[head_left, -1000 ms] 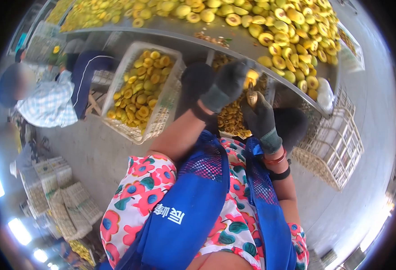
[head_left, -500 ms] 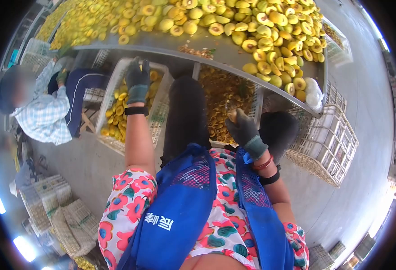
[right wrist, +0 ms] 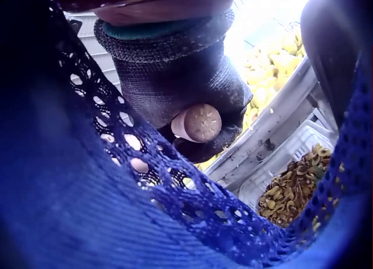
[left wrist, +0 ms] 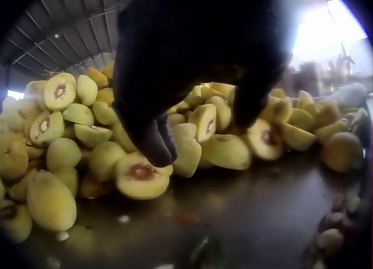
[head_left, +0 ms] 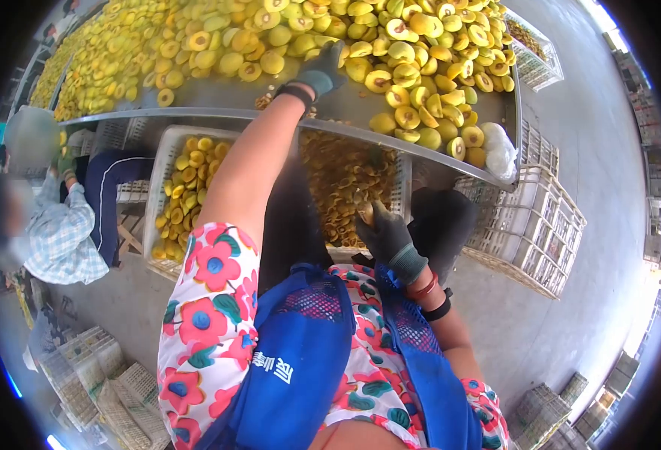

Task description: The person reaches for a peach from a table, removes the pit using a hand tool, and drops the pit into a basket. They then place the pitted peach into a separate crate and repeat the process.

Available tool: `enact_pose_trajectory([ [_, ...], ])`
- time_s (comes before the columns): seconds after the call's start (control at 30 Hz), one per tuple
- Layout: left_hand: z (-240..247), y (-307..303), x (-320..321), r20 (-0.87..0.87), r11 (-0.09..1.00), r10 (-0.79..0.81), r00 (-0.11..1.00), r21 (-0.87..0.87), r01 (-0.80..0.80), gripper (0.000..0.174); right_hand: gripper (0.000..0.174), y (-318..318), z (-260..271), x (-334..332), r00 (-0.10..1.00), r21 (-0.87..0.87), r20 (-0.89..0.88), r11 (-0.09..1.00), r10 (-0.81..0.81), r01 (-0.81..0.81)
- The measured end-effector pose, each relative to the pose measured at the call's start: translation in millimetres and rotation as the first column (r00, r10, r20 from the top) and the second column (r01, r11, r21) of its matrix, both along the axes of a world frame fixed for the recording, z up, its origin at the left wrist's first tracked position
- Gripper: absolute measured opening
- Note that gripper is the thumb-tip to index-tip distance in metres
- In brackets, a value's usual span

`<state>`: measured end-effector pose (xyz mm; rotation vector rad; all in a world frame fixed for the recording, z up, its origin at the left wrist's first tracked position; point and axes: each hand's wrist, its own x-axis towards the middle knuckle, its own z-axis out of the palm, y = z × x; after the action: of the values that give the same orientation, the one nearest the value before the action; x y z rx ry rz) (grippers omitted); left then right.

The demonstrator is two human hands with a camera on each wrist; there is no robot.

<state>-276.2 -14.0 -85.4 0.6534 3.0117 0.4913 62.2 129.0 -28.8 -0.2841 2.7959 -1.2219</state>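
The left hand (head_left: 324,71), fingers parted and bent downward, reaches onto halved stone fruit (left wrist: 143,178) heaped beyond the near edge of the metal table (head_left: 353,105); I can't tell whether it touches any. The fruit is probably light and firm, slick where cut, best taken by its rounded sides. Below that edge, the right hand (head_left: 387,236) grips a tool handle (right wrist: 204,123). Half a second ago, the left hand was over the crate (head_left: 154,195).

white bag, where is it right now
In the head view, the white bag lies at the near right corner of the metal table, beside the halved fruit.
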Motion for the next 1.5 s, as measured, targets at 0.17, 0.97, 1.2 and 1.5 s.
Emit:
enact_pose_trajectory([
  [0.17, 3, 33, -33, 0.124, 0.969, 0.028, 0.992, -0.247, 0.004, 0.086, 0.027, 13, -17, 3, 0.974, -0.032, 0.168, 0.986, -0.154, 0.161],
  [0.97, 89, -11, 186, -0.201, 0.566, -0.385, 0.901, 0.720, 0.402, 0.100, 0.015, 12, 54, -11, 0.899, -0.823, 0.369, 0.365, -0.238, 0.435],
  [1.2, 99, -13, 262, -0.246, 0.692, -0.366, 0.897, 0.573, 0.439, 0.082, 0.023, 3, 51, -9, 0.906, -0.804, 0.241, 0.450, -0.349, 0.388],
  [1.5, 88, 1, 289, -0.095, 0.516, -0.141, 0.985, 0.843, 0.155, 0.047, 0.020, 6, 31, -7, 0.888, -0.582, 0.015, 0.718, -0.459, 0.381],
])
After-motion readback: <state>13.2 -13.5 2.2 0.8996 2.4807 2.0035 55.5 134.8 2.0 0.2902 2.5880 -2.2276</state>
